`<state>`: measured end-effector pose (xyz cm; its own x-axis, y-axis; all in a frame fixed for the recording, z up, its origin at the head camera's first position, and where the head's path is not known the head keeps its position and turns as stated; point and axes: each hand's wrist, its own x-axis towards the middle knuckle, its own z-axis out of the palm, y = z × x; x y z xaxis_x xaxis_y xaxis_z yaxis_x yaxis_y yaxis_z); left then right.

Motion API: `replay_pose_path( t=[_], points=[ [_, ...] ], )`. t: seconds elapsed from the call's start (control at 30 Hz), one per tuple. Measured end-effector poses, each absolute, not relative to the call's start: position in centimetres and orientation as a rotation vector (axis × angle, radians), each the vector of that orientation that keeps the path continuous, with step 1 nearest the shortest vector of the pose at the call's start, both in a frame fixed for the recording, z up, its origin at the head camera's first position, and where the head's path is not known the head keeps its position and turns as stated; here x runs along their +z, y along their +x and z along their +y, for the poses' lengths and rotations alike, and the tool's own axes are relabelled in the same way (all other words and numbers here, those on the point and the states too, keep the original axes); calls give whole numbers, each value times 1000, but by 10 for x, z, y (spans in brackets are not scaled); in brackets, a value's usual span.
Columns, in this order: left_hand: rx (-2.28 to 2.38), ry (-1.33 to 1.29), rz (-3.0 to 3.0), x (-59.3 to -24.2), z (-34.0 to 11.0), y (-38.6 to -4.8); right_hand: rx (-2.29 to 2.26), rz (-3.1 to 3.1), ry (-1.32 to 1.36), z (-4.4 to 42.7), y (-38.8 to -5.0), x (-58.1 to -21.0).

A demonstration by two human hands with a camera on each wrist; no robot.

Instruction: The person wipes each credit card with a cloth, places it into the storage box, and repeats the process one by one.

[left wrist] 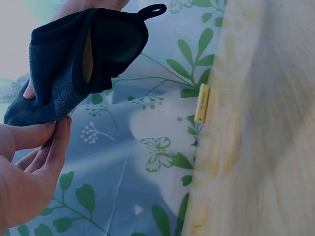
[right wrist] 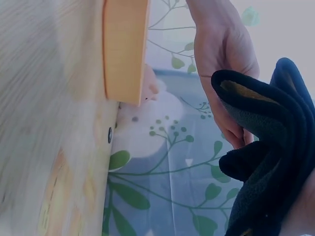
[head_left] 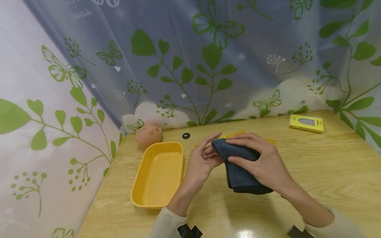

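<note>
A folded dark blue towel (head_left: 241, 165) with dark edging is held above the table. A small hanging loop (left wrist: 152, 11) sticks out from it. My right hand (head_left: 269, 162) grips its right side, thumb on the near face and fingers over the top. My left hand (head_left: 200, 165) is at the towel's left edge; in the left wrist view its thumb and fingertips (left wrist: 63, 130) pinch the border. Tan colour shows through a slit (left wrist: 87, 56) in the folds. Part of the left fingers is hidden behind the towel in the head view.
An orange-yellow basin (head_left: 181, 155) stands left of my hands. Behind it is a pink piggy bank (head_left: 148, 135), with a black chip (head_left: 186, 136) to its right. A yellow box (head_left: 306, 123) lies at the back right. Something yellow (head_left: 236, 133) is partly hidden behind the towel.
</note>
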<state>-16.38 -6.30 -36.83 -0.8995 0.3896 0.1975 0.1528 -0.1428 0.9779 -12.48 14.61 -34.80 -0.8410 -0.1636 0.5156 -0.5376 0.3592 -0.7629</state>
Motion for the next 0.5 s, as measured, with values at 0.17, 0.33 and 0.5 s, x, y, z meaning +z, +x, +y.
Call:
replay_pose_path(
  t=[0.17, 0.33, 0.5],
  points=[
    [2170, 673, 1956, -362, -64, -168, 1488, -2276, 566, 140, -127, -342],
    [2193, 714, 1953, -358, -64, -171, 1512, -2239, 558, 137, -128, -338],
    [2198, 744, 1960, -357, -63, -172, 1494, -2239, 541, 136, -129, -339]
  ],
)
